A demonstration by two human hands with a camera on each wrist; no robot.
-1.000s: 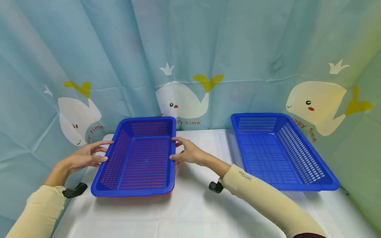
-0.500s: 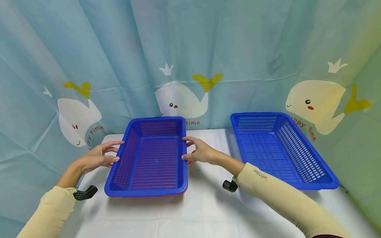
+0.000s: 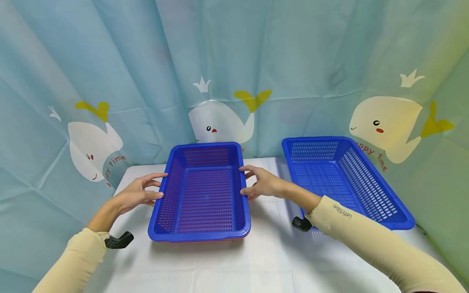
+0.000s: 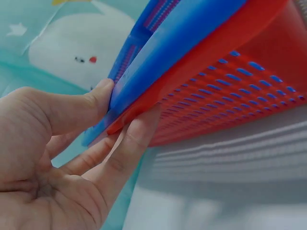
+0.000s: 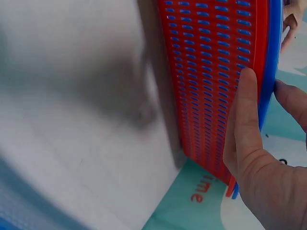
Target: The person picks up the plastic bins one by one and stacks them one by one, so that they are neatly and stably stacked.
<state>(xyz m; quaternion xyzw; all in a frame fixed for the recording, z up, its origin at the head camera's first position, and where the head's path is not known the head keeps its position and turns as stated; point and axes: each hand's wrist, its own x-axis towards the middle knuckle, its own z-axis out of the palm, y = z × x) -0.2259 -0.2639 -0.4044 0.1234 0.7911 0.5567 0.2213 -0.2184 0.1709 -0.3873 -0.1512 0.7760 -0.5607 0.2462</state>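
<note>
A blue plastic basket (image 3: 205, 199) sits nested inside a red basket (image 4: 220, 96), left of the middle in the head view. Only a thin red edge shows below the blue rim there. My left hand (image 3: 136, 194) pinches the stacked rims at the left side, thumb on the blue rim and fingers under the red one. On the opposite side my right hand (image 3: 266, 184) holds both rims between thumb and fingers, its fingers against the red wall in the right wrist view. Whether the baskets' bottom touches the table cannot be told. No contents show in the blue basket.
Another blue basket (image 3: 326, 179) stands on the right of the white-covered table (image 3: 220, 268), partly behind my right forearm. A light blue curtain (image 3: 293, 61) with whale prints hangs close behind the table's back edge.
The nested blue and red baskets have moved to the right, nearer the other blue basket. Both hands have travelled with them, keeping their hold on the rims.
</note>
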